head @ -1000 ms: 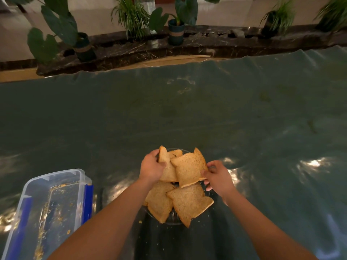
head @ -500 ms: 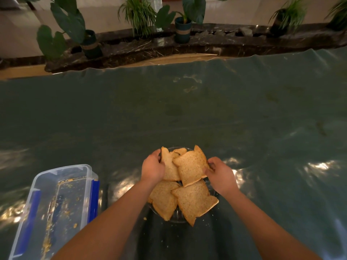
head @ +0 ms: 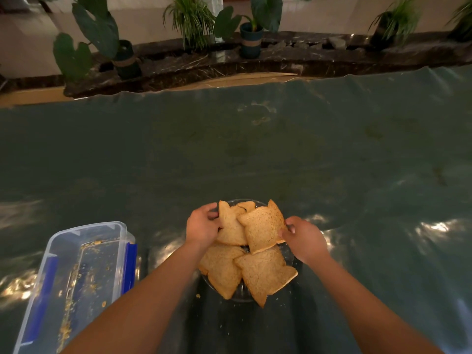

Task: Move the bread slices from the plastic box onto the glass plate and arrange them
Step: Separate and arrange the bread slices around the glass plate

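Note:
Several brown bread slices (head: 263,274) lie overlapping on a small glass plate (head: 241,293) near the table's front middle. My left hand (head: 203,226) grips the left edge of the far-left slice (head: 231,229). On the other side, my right hand (head: 304,237) pinches the right edge of the top slice (head: 261,227). The clear plastic box (head: 76,274) with blue clips stands at the lower left and holds only crumbs.
A dark green, shiny cloth (head: 255,154) covers the table. Beyond its far edge runs a dark marble ledge (head: 281,57) with several potted plants (head: 251,29). A few crumbs lie on the cloth beside the plate.
Both hands stay on the two far slices, with the right hand closing in a little on the top slice's edge. The view has shifted slightly; the slices hardly moved.

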Demonstrator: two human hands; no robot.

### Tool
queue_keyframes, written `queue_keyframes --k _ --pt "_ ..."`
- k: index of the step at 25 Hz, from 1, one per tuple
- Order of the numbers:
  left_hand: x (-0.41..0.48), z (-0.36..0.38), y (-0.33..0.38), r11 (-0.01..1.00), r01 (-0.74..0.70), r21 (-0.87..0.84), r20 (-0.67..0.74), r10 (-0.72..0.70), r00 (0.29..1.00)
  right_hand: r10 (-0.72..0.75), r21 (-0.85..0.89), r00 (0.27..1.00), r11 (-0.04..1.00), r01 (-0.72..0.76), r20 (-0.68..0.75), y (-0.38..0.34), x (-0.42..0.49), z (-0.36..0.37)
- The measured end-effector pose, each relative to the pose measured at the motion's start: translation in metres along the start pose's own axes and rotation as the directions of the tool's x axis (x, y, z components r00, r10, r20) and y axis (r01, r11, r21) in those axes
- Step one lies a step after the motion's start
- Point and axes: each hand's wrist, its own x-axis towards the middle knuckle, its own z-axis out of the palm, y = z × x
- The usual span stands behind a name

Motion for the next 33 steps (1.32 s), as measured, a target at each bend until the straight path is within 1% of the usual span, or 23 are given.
queue_keyframes --k 2,3,4,5,7,9,11,12,13,14,15,17,19,20,21,22,23,24,26,29,30,31,33 --pt "-0.003 -0.004 -0.006 0.999 0.042 -0.008 -0.059 -0.043 0.997 0.003 -0.089 1.000 0.996 -0.006 -0.029 -0.002 0.000 0.002" --pt "-0.005 -0.005 -0.009 0.998 0.050 0.037 -0.063 -0.047 0.997 0.011 -0.081 0.999 0.997 -0.014 -0.039 -0.003 0.000 0.004" --pt "-0.006 -0.005 -0.010 0.995 0.042 0.093 -0.036 -0.038 0.999 0.024 -0.044 0.999 0.999 -0.026 -0.044 -0.003 0.001 0.005" --pt "-0.009 -0.004 -0.010 0.991 0.024 0.131 0.007 -0.025 1.000 0.040 0.006 0.998 0.999 -0.040 -0.039 -0.002 0.001 0.006" --pt "-0.013 0.000 -0.008 0.991 0.004 0.132 0.054 -0.011 0.998 0.067 0.135 0.998 0.989 -0.065 -0.013 0.000 0.001 0.005" --pt "-0.014 0.002 -0.007 0.995 0.014 0.096 0.006 -0.014 1.000 0.122 0.335 0.992 0.934 -0.127 0.036 0.000 0.000 0.001" --pt "-0.012 0.001 -0.007 0.998 0.012 0.055 -0.053 -0.009 0.999 0.181 0.532 0.978 0.820 -0.210 0.106 -0.001 -0.003 -0.003" --pt "-0.011 -0.001 -0.008 0.999 0.009 0.038 -0.070 -0.007 0.998 0.195 0.583 0.971 0.777 -0.237 0.136 -0.002 -0.005 -0.004" --pt "-0.009 -0.002 -0.009 1.000 0.010 0.029 -0.080 -0.007 0.997 0.201 0.596 0.967 0.761 -0.255 0.156 -0.003 -0.006 -0.004" --pt "-0.008 -0.003 -0.009 0.999 0.012 0.030 -0.085 -0.010 0.996 0.203 0.585 0.964 0.766 -0.265 0.172 -0.005 -0.007 -0.003" --pt "-0.008 -0.003 -0.010 0.999 0.011 0.038 -0.085 -0.008 0.996 0.194 0.541 0.967 0.801 -0.255 0.168 -0.006 -0.007 -0.002" --pt "-0.009 -0.002 -0.012 0.999 0.005 0.039 -0.085 -0.001 0.996 0.173 0.469 0.977 0.857 -0.212 0.125 -0.009 -0.005 0.000" --pt "-0.008 -0.001 -0.013 1.000 0.007 -0.001 -0.097 -0.007 0.995 0.168 0.450 0.981 0.872 -0.193 0.096 -0.011 -0.004 0.000" --pt "-0.007 -0.001 -0.014 1.000 0.002 -0.007 -0.102 -0.003 0.995 0.150 0.375 0.985 0.911 -0.173 0.090 -0.011 -0.004 -0.001" --pt "-0.007 0.000 -0.014 1.000 -0.007 0.002 -0.102 0.007 0.995 0.117 0.214 0.991 0.968 -0.130 0.073 -0.010 -0.003 -0.002" --pt "-0.009 0.000 -0.013 1.000 -0.018 0.015 -0.099 0.019 0.995 0.090 0.035 0.994 0.995 -0.092 0.060 -0.010 -0.004 -0.001" --pt "-0.011 0.000 -0.012 0.999 -0.035 0.029 -0.098 0.038 0.995 0.067 -0.092 0.998 0.994 -0.065 0.020 -0.011 -0.004 0.001" --pt "-0.015 -0.001 -0.011 0.997 -0.063 0.050 -0.104 0.068 0.992 0.049 -0.148 0.998 0.988 -0.053 -0.030 -0.013 -0.005 0.001" --pt "-0.027 -0.005 -0.014 0.982 -0.142 0.126 -0.129 0.158 0.979 -0.002 -0.118 0.993 0.993 -0.012 -0.117 -0.016 -0.006 0.004" --pt "-0.052 -0.019 -0.032 0.934 -0.235 0.270 -0.111 0.272 0.956 -0.039 0.008 0.992 0.999 0.041 -0.119 -0.009 -0.009 0.007" --pt "-0.062 -0.023 -0.042 0.922 -0.222 0.316 -0.102 0.266 0.959 -0.052 0.026 0.993 0.998 0.055 -0.102 -0.006 -0.012 0.008" --pt "-0.071 -0.027 -0.050 0.918 -0.181 0.354 -0.098 0.228 0.969 -0.070 0.032 0.994 0.997 0.072 -0.080 -0.001 -0.015 0.009" --pt "-0.084 -0.029 -0.061 0.917 -0.076 0.392 -0.092 0.121 0.988 -0.131 0.005 0.991 0.991 0.131 -0.036 0.007 -0.019 0.009"
